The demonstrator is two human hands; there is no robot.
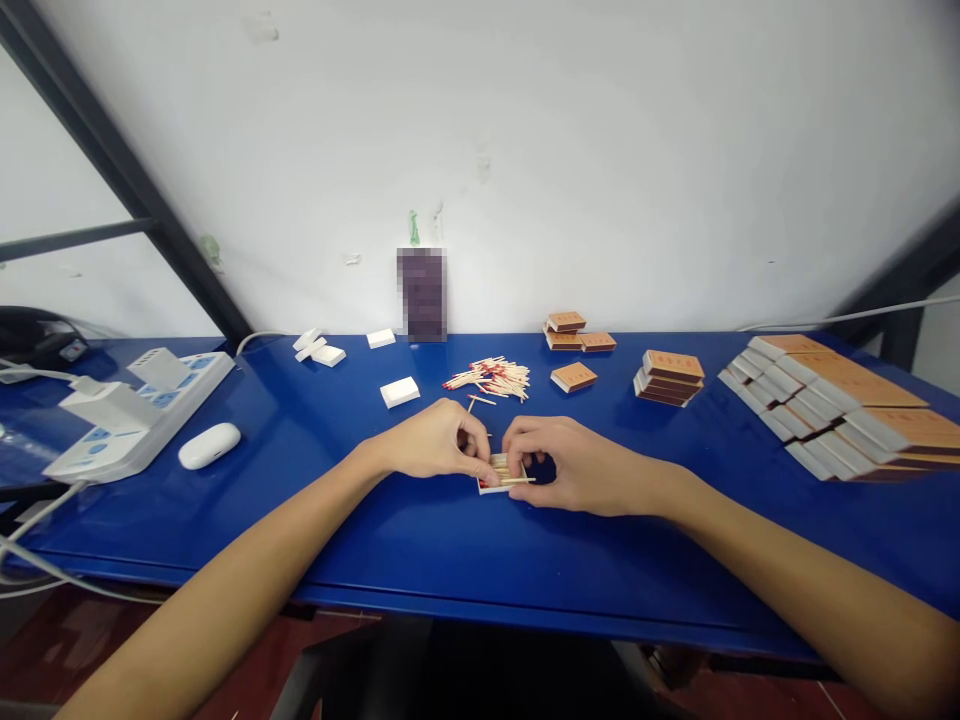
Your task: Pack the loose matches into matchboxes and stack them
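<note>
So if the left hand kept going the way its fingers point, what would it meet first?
The left hand points right, at the small tray of matches it already touches. Just past that are the fingers of the right hand, so it would probably meet those next.

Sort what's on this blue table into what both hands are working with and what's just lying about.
In hand: left hand and right hand on the white inner tray with matches; loose match pile; spare white trays; brown matchbox sleeves.

Lying about: power strip; white earbud case; cables.
</note>
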